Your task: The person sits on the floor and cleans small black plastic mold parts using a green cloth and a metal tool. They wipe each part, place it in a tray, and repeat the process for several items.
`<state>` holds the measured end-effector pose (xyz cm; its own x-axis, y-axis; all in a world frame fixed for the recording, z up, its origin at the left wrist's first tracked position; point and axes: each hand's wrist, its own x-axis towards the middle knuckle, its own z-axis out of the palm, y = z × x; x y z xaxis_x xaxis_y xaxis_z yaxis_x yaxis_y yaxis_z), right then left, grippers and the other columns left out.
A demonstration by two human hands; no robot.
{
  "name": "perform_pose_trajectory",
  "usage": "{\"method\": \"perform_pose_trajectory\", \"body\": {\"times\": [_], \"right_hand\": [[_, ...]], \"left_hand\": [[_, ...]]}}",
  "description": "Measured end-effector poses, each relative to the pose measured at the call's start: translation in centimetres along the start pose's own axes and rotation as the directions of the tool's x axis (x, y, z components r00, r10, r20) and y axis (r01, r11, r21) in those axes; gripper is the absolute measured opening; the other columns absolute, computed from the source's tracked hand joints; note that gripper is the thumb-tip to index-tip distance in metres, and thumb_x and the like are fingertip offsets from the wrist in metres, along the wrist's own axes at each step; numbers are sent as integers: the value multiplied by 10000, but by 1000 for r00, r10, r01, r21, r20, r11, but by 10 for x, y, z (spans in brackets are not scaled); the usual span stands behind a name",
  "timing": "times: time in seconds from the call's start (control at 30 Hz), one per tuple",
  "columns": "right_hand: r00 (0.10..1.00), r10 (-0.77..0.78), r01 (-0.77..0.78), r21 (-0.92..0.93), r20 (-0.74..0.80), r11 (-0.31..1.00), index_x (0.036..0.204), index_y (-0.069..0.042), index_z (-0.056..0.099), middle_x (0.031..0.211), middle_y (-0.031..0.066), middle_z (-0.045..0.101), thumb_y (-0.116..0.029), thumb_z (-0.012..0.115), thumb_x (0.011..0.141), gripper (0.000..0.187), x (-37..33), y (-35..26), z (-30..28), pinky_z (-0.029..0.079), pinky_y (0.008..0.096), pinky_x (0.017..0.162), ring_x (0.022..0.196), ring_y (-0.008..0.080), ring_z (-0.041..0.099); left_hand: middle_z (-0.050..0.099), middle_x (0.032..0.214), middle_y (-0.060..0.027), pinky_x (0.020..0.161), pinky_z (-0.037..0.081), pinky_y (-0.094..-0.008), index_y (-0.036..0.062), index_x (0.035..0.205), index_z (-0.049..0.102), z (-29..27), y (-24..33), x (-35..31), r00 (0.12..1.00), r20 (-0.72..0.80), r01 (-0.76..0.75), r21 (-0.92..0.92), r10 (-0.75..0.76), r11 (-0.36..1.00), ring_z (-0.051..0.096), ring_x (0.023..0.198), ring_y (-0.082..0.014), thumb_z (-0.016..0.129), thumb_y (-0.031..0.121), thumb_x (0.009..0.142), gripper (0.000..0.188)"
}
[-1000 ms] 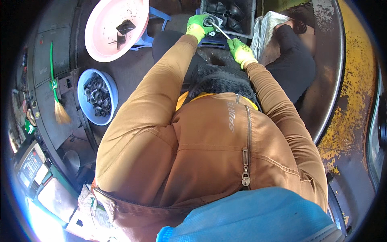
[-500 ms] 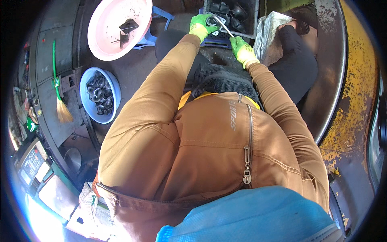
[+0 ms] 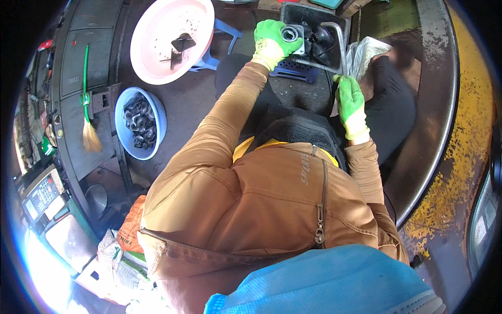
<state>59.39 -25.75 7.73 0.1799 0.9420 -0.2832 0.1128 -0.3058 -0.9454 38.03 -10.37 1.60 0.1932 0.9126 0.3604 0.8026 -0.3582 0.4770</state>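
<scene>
My left hand, in a green and yellow glove, grips a moulded part with a square pale flange and a round ringed opening facing up. It holds the part at the left side of a dark tub with several black parts inside. My right hand, gloved alike, is apart from the left, just nearer to me than the tub's right corner. Its fingers are closed. A pale, thin bent line runs above its fingertips along the tub's edge; whether the hand holds it as a rod, I cannot make out.
A pink basin with black pieces sits on a blue stool at the far left. Nearer stands a blue basin of black parts. A broom rests by grey cabinets. A yellow, worn machine side curves along the right.
My right hand, earlier close to the left with a thin pale rod at the part, has drawn away right and nearer to me. The left hand has turned the part's opening upward.
</scene>
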Motion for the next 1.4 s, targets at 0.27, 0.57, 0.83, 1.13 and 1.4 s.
{"method": "perform_pose_trajectory", "body": {"times": [0.27, 0.57, 0.83, 1.13, 1.4], "right_hand": [[921, -389, 378, -187, -27, 907, 1007, -24, 620, 776, 98, 623, -215, 508, 960, 226, -8, -9, 11, 456, 350, 651, 720, 217, 596], [929, -367, 350, -445, 51, 824, 927, -45, 533, 793, 253, 574, -196, 521, 942, 152, -12, -11, 11, 441, 475, 621, 780, 446, 573], [876, -478, 462, -400, 66, 792, 1001, -40, 571, 862, 172, 629, -160, 498, 958, 147, -13, -21, 1, 479, 371, 671, 770, 319, 614], [912, -410, 379, -318, -33, 869, 1076, -15, 604, 870, 117, 645, -160, 490, 974, 211, -28, -49, -5, 465, 285, 679, 754, 186, 604], [840, -529, 474, -630, 116, 615, 978, -70, 567, 732, 188, 596, -195, 518, 954, 137, -25, -54, -2, 467, 428, 574, 693, 372, 616]], "left_hand": [[669, 922, -112, 894, 436, -459, 106, 873, 682, 7, 20, 0, 993, -16, 113, -193, -119, 975, 557, 1003, -342, 798, 378, 575, 420], [661, 849, -39, 793, 420, -453, 191, 821, 716, -31, 54, 17, 984, -160, -103, -123, 83, 987, 536, 971, -318, 791, 351, 568, 308], [671, 927, -78, 745, 499, -386, 83, 972, 665, -48, 55, 27, 991, -123, -24, -518, -46, 855, 630, 822, -252, 792, 273, 628, 413], [653, 987, -52, 794, 515, -300, 54, 1061, 606, -33, 48, 30, 998, 11, 23, -980, -60, 196, 633, 899, -165, 759, 97, 709, 386], [662, 976, -59, 698, 532, -297, 77, 1040, 628, -51, 64, 24, 972, -78, -210, -723, 223, 658, 643, 783, -171, 748, 95, 746, 319]]}}
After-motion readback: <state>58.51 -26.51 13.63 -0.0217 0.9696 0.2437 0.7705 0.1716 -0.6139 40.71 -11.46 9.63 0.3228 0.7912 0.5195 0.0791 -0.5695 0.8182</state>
